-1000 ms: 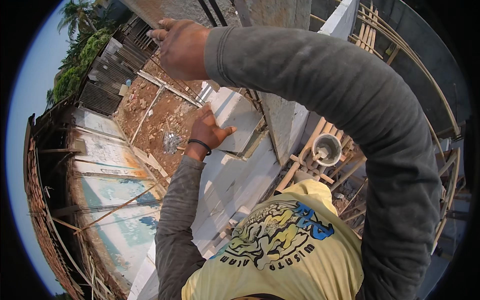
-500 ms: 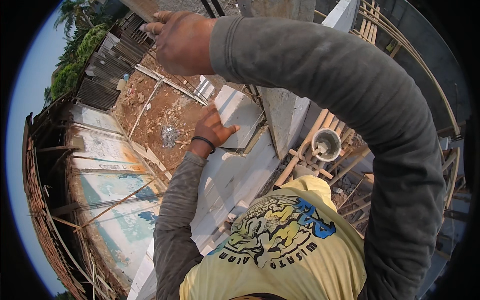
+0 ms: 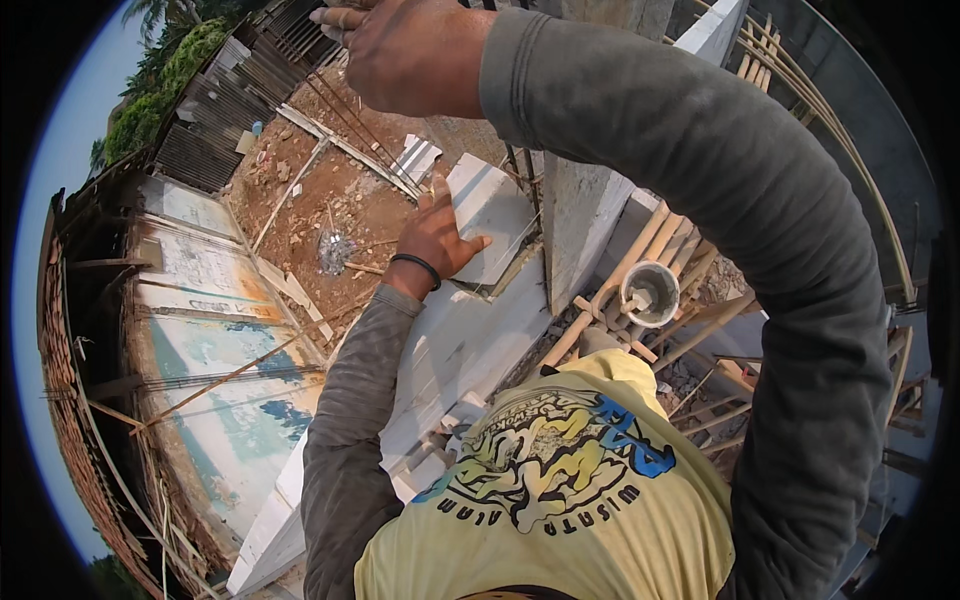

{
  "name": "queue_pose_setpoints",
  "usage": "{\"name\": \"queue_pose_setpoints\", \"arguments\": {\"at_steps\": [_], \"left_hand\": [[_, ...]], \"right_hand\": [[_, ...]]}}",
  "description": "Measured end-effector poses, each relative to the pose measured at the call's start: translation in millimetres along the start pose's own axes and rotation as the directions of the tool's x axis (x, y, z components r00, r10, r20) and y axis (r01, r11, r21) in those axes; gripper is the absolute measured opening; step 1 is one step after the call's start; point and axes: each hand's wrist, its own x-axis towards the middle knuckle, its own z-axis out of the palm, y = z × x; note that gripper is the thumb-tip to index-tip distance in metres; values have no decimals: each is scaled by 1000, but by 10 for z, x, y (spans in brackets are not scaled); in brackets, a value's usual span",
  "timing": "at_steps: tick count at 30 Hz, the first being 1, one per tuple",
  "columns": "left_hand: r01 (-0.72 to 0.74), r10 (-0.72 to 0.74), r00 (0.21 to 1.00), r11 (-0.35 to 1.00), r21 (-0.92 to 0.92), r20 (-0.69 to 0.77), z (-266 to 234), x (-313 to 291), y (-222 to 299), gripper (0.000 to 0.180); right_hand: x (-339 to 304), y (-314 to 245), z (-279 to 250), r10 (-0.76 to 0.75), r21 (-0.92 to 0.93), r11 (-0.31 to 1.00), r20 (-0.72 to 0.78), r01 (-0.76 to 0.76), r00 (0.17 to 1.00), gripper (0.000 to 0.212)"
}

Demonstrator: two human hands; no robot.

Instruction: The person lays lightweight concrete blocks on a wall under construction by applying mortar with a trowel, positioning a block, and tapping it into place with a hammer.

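Note:
My left hand (image 3: 435,235), with a black band at the wrist, grips the left side of a pale lightweight concrete block (image 3: 490,215). The thumb is spread across the near face, while the fingers lie along the block's left edge. Grey mortar (image 3: 515,270) shows along the block's lower right edge, where it sits on a pale block wall (image 3: 460,345). My right hand (image 3: 415,55) is raised at the top of the view, its fingers curled and partly cut off by the frame edge. What it holds, if anything, cannot be made out.
A concrete column (image 3: 590,225) stands right of the block, with steel bars beside it. A bucket (image 3: 650,293) with grey mortar rests on bamboo poles (image 3: 640,255). Left lie rubble-strewn soil (image 3: 310,215) and a worn painted wall (image 3: 215,370).
My right hand has shifted up and to the right in view, and a brown piece near its fingers has left the frame. My left hand stays on the block.

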Motion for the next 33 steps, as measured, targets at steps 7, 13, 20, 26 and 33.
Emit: {"name": "queue_pose_setpoints", "arguments": {"at_steps": [7,13,20,26,33], "left_hand": [[86,-88,996,990,108,17,150,-16,-158,97],[182,-181,983,983,-22,12,68,24,-121,112],[117,-120,991,992,47,60,-146,117,73,111],[189,-189,982,980,68,1,-127,7,159,112],[148,-151,987,988,51,59,-74,71,84,111]], "right_hand": [[76,2,244,48,85,996,-309,-23,950,40],[79,26,279,-57,64,996,-183,69,981,33],[91,-83,469,53,43,998,-443,-38,895,27],[51,28,305,-10,209,974,-340,85,940,30],[113,-45,246,105,123,989,-163,-86,981,35]]}}
